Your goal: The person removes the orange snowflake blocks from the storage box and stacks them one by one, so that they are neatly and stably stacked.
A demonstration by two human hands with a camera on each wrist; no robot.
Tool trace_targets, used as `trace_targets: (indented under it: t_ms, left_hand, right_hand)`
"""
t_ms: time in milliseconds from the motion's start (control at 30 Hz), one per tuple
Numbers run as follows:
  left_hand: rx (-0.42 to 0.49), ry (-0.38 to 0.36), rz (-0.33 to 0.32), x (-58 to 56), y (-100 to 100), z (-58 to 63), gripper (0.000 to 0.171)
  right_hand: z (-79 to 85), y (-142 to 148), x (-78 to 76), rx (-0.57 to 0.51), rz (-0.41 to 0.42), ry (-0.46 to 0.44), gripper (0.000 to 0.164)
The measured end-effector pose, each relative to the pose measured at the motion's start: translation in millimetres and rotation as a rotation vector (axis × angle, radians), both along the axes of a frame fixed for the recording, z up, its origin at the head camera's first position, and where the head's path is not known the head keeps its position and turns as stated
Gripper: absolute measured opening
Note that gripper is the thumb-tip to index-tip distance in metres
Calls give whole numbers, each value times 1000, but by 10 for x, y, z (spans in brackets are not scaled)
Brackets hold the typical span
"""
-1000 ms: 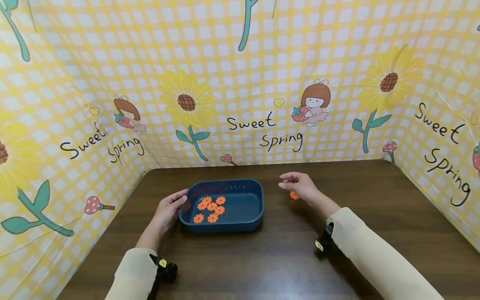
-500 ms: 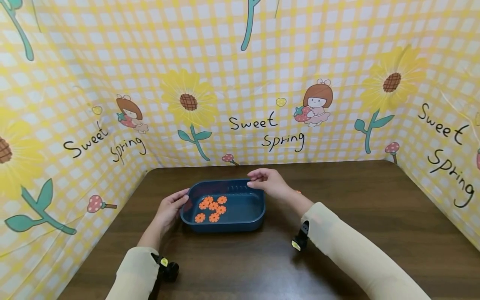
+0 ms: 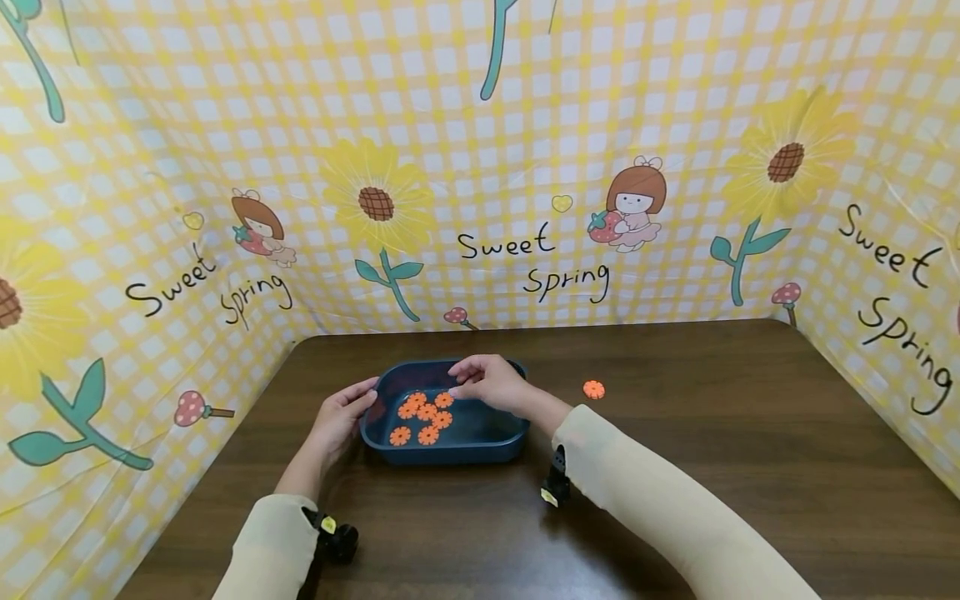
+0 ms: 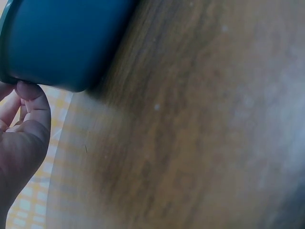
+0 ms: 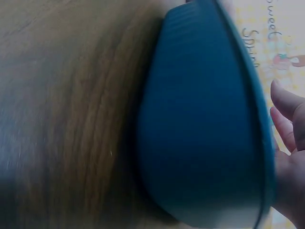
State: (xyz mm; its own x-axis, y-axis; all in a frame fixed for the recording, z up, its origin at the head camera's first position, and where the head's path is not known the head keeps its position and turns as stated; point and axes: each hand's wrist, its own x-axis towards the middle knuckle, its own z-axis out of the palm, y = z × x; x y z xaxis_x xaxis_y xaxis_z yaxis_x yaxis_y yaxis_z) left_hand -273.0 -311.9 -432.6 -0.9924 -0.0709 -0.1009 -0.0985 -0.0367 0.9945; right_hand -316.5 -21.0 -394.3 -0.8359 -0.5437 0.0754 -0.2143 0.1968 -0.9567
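Note:
A dark blue rectangular plastic tray stands on the table; several orange notched, flower-shaped plastic discs lie inside, mostly towards its left. My left hand holds the tray's left end at the rim, the thumb against it in the left wrist view. Over the tray's right half hovers my right hand, fingers bent and thumb close to them. Whether anything is between those fingertips cannot be seen; in the right wrist view the tray's wall partly covers this hand.
One more orange disc lies on the brown wooden table right of the tray. A yellow checked cloth with sunflowers surrounds the table's back and sides. Each wrist wears a small black camera.
My right hand has moved left, from beside the loose orange disc to over the tray. That disc is fully visible now. My left hand keeps its hold on the rim.

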Motion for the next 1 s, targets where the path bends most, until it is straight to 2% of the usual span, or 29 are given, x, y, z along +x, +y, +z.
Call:
trace_targets:
  t_ms: [267, 567, 800, 1000]
  left_hand:
    - [-16, -8, 3, 5, -9, -10, 50]
    - [-9, -14, 7, 5, -12, 18, 51]
    - [16, -6, 9, 13, -6, 21, 51]
    - [23, -4, 13, 8, -8, 4, 48]
  right_hand:
    - [-62, -216, -4, 108, 45, -18, 32]
    - [-137, -321, -64, 207, 61, -50, 34]
    - [-172, -337, -76, 301, 87, -42, 29]
    - [-183, -350, -77, 341, 87, -26, 25]
